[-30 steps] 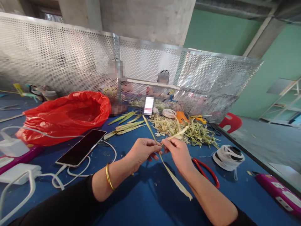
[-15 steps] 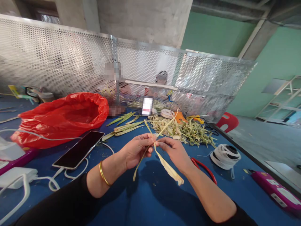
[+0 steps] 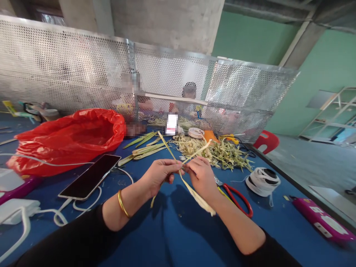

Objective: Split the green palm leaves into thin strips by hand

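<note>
Pale, dried leaf strips [image 3: 198, 199] cross each other between my two hands over the middle of the blue table. My left hand [image 3: 160, 174], below a gold bangle [image 3: 123, 204], pinches them near the crossing point. Close beside it, my right hand [image 3: 202, 178] has its fingers curled in and pinches the strips from the other side. One wide, papery end hangs down under my right hand, and two ends stick up past the fingertips. The exact crossing is partly covered by the fingers. Behind my right forearm lie red-handled scissors [image 3: 237, 200].
Beyond my hands are a heap of dry leaf pieces [image 3: 191, 148] and longer green strips [image 3: 148, 150]. A red plastic bag [image 3: 66, 137], a phone [image 3: 90, 177] and white cables stand left. To the right are a white ribbon roll [image 3: 263, 181] and a purple device [image 3: 319, 218].
My right hand has turned inward, its fingers curling more. The upper left strip end reaches farther out, while the lower left end shows less. More of the scissors is visible; the view shifted slightly.
</note>
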`<state>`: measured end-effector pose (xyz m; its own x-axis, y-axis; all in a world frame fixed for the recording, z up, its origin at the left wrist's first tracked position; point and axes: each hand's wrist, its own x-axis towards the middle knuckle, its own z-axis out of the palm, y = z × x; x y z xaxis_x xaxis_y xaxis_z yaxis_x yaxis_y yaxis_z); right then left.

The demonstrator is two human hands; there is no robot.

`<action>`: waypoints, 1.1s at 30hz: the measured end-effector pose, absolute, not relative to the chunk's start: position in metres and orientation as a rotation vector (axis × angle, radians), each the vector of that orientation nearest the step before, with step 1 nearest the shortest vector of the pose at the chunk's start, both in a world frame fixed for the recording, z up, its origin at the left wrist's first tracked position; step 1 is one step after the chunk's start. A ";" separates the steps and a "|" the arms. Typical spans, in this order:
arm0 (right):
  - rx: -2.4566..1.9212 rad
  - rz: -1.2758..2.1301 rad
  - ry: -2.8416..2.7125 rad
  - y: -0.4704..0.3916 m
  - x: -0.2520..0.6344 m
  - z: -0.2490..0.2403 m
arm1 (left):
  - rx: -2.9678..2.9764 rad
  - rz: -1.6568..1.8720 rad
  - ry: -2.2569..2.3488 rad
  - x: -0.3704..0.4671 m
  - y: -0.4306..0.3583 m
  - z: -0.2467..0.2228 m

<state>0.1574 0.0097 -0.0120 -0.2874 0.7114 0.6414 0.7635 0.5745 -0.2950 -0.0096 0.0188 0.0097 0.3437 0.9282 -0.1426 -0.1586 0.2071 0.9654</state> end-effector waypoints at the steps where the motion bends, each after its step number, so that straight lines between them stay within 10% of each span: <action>1: -1.191 -0.066 -2.048 0.010 0.157 -0.014 | 1.124 0.944 0.944 -0.009 0.019 0.009; 11: -1.005 0.936 -1.507 0.009 0.155 -0.005 | 1.010 0.765 0.912 -0.014 0.019 0.014; 33: -1.225 0.350 -1.848 -0.003 0.160 0.010 | 1.429 0.658 1.088 0.009 0.002 -0.003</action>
<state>0.1597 -0.0028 0.0101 -0.1405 0.8515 0.5052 0.6080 0.4769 -0.6347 0.0089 0.0021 -0.0027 0.4101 0.8914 -0.1928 0.2429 0.0970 0.9652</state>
